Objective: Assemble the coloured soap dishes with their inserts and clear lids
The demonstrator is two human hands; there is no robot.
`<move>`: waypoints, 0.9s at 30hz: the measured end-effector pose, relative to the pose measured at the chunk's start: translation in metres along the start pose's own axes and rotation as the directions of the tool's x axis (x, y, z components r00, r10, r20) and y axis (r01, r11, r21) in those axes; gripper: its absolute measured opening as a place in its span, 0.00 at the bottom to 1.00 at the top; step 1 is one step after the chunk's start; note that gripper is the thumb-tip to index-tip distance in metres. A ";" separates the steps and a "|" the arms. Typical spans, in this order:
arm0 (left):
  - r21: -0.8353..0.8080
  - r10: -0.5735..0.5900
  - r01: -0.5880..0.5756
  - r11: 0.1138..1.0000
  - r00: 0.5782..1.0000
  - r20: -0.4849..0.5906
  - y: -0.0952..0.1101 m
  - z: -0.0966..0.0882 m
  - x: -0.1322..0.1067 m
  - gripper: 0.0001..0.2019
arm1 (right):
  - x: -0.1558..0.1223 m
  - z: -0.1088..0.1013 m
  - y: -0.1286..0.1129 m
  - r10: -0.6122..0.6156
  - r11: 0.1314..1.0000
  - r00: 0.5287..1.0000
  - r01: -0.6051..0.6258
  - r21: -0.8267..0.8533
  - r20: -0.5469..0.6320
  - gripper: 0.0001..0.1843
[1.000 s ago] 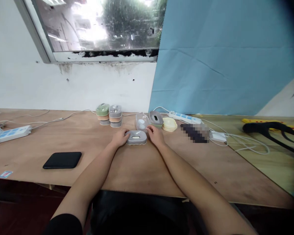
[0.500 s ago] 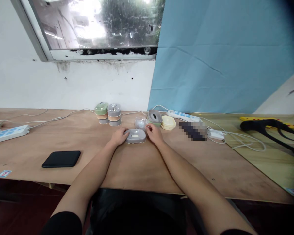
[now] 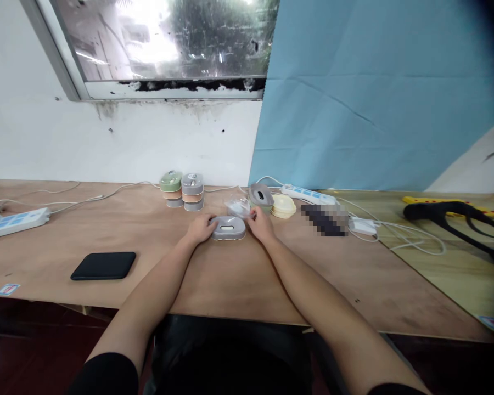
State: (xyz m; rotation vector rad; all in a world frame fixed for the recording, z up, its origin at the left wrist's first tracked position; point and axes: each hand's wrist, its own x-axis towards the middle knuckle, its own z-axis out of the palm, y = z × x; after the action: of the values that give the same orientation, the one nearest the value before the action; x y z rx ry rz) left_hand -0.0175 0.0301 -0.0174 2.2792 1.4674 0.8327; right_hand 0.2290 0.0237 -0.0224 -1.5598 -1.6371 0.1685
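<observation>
A grey oval soap box (image 3: 229, 233) with a slot in its top tray sits on the table before me. My left hand (image 3: 200, 228) grips its left edge, thumb and fingers curled. Just to the right of the box, my right hand (image 3: 262, 225) pinches the near right edge of a clear plastic lid (image 3: 238, 206). This lid is behind the box and looks slightly tilted; whether it still touches the table I cannot tell. Behind my right hand stands another soap box with a grey slotted top (image 3: 260, 195), beside a stack of cream scalloped pieces (image 3: 284, 207).
Two stacks of lidded boxes, one green-topped (image 3: 171, 180) and one grey-topped (image 3: 192, 184), stand near the wall. A black phone-like slab (image 3: 104, 265) lies at left. Power strips (image 3: 308, 194) and white cables run along the back. A black strap-like object (image 3: 456, 211) is far right.
My right hand has shifted slightly right and has taken hold of the clear lid, whose edge has tilted up a little. My left hand and the grey box are nearly unmoved.
</observation>
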 end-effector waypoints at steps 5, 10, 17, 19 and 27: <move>-0.011 -0.014 0.014 1.000 1.000 0.003 -0.001 0.001 0.001 0.19 | -0.003 -0.003 -0.008 -0.006 0.993 0.995 0.017 0.114 -0.096 0.10; -0.083 -0.007 0.001 0.997 0.997 -0.082 0.003 0.000 0.000 0.29 | -0.011 -0.005 -0.020 -0.094 0.972 0.993 0.106 0.212 -0.065 0.18; -0.145 0.052 -0.083 0.986 0.977 -0.207 0.019 -0.008 -0.005 0.35 | -0.019 -0.007 -0.030 -0.227 0.937 0.974 0.220 0.270 -0.005 0.22; -0.153 0.055 -0.092 0.984 0.972 -0.228 0.023 -0.011 -0.007 0.35 | -0.023 -0.007 -0.036 -0.231 0.914 0.973 0.213 0.345 0.010 0.25; -0.146 0.067 -0.107 0.983 0.964 -0.258 0.027 -0.018 -0.011 0.30 | -0.031 -0.007 -0.059 -0.139 0.881 0.986 0.078 0.466 0.097 0.39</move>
State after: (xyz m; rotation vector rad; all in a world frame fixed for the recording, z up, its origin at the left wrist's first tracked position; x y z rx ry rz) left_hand -0.0123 0.0070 0.0080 2.1956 1.3508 1.2600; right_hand 0.1850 -0.0189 0.0038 -1.1072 -1.6285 0.5673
